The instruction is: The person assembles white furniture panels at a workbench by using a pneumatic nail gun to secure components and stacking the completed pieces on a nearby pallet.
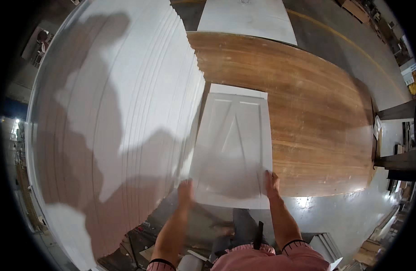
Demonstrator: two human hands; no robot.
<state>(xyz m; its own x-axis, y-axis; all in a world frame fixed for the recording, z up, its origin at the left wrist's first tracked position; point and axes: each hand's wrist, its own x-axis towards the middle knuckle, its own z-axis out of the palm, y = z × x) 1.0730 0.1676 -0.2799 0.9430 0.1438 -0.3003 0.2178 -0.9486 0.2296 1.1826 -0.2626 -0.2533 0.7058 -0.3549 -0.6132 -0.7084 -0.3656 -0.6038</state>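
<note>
A white door panel point(232, 135) with raised or grooved lines in a slanted pattern lies in front of me, over the left end of a wooden board. My right hand point(272, 183) is closed on its right edge, near the lower corner, with the thumb on top. At the opposite edge, my left hand point(186, 193) grips the panel's lower left side; it is a little blurred and its fingers are partly hidden underneath. Past the panel's far edge shows a strip of another white sheet point(239, 88), apparently beneath it.
A tall stack of white sheets point(144, 90) rises close on my left, bearing my shadow. The large brown wooden board point(316, 122) extends to the right. Beyond it lies another white panel point(246, 20). Dark beams point(398, 161) jut in at far right; grey panels point(323, 248) stand beside me, lower right.
</note>
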